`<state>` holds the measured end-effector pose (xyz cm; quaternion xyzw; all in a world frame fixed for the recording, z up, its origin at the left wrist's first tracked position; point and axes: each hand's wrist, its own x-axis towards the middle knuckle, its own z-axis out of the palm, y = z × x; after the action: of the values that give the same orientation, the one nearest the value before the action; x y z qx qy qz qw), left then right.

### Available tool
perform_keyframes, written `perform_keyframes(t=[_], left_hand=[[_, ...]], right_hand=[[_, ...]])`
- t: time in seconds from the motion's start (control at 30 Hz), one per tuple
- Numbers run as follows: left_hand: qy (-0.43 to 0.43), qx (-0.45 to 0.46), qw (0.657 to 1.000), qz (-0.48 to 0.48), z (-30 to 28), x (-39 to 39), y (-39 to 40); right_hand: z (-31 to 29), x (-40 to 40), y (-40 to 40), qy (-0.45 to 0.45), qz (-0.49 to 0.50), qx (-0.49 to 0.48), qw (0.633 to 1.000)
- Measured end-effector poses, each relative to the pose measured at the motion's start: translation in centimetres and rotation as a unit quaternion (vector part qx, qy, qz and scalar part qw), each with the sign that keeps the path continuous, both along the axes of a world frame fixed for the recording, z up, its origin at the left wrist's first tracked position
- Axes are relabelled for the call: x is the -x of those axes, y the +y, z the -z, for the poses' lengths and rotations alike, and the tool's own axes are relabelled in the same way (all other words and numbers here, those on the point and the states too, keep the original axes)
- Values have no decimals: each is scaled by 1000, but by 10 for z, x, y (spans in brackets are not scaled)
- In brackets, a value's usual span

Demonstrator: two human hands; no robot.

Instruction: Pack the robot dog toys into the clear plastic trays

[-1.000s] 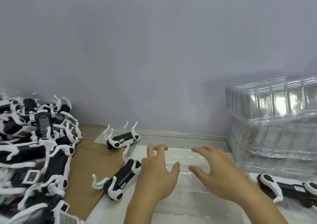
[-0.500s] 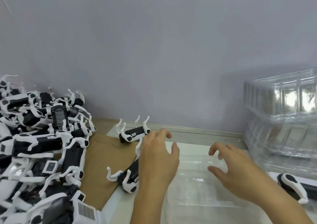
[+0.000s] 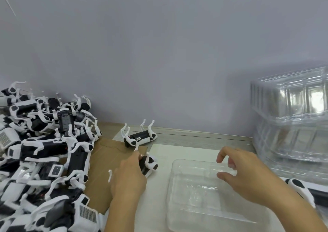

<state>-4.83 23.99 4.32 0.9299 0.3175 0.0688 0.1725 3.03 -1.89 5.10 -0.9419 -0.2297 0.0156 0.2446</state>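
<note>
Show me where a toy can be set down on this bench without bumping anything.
Free: the white sheet between the lone upturned toy and the clear tray; the tray itself looks empty. The brown cardboard is bare beside the left hand. Crowded: the toy pile at left, the stacked trays at right.

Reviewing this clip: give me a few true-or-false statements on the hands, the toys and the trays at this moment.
1. The left hand grips a black-and-white robot dog toy. True.
2. The clear plastic tray on the table already holds a toy. False: it is empty.
3. The right hand holds a toy. False: it hovers open and empty above the tray.
4. A stack of clear trays stands on the right. True.
</note>
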Motion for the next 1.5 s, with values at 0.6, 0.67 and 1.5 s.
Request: perform_keyframes(t=[0.6,0.67,1.5], left_hand=[[-425,518,727,155,-45,-27,-87],[-429,543,704,158,-41,-30,-96],[-384,513,751,156,-25,-21,-83]], right_hand=[[-22,12,23,33,-95,-354,930],[-22,14,29,-3,-100,-348,932],[-31,-2,-17,68,-63,-361,928]])
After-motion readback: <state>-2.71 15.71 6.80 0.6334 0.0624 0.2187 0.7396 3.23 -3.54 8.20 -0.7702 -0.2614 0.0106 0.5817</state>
